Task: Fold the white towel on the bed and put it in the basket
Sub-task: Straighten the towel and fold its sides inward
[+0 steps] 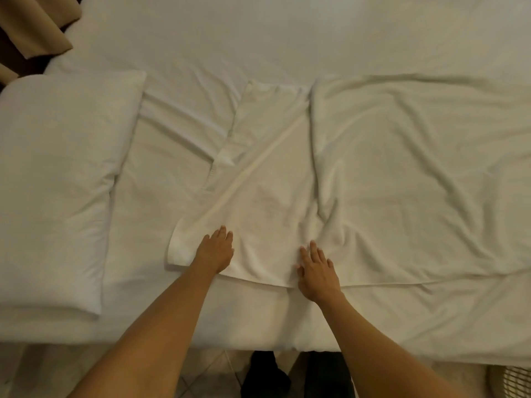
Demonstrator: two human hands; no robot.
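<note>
The white towel point(267, 196) lies on the bed point(287, 38), near the front edge and roughly in the middle of the view, already doubled into a long strip that runs from near to far, with a diagonal ridge crossing it and its left border lying unevenly. To its right, just touching or slightly overlapping — the whites blend, so I cannot tell which — spreads a larger rumpled cloth point(416, 182), probably a second towel or a blanket. A pillow point(57, 182) sits well apart on the left. Both hands rest flat on the near end of the strip: the left hand point(215, 251) near its left corner, the right hand point(317, 271) at its near right corner, each with fingers extended and palm down, pressing rather than gripping anything. The towel looks like terry — soft, limp, light and with no stiffness of its own, so it will sag and lose its shape if lifted from one point. It is not slippery or fragile, though it may drag the sheet beneath it into wrinkles. The sensible hold, I judge, is a pinch at the two near corners, carrying them to the far end to halve the strip. What seems to be the basket point(514, 380) shows only as a woven edge at the near right, below the bed.
</note>
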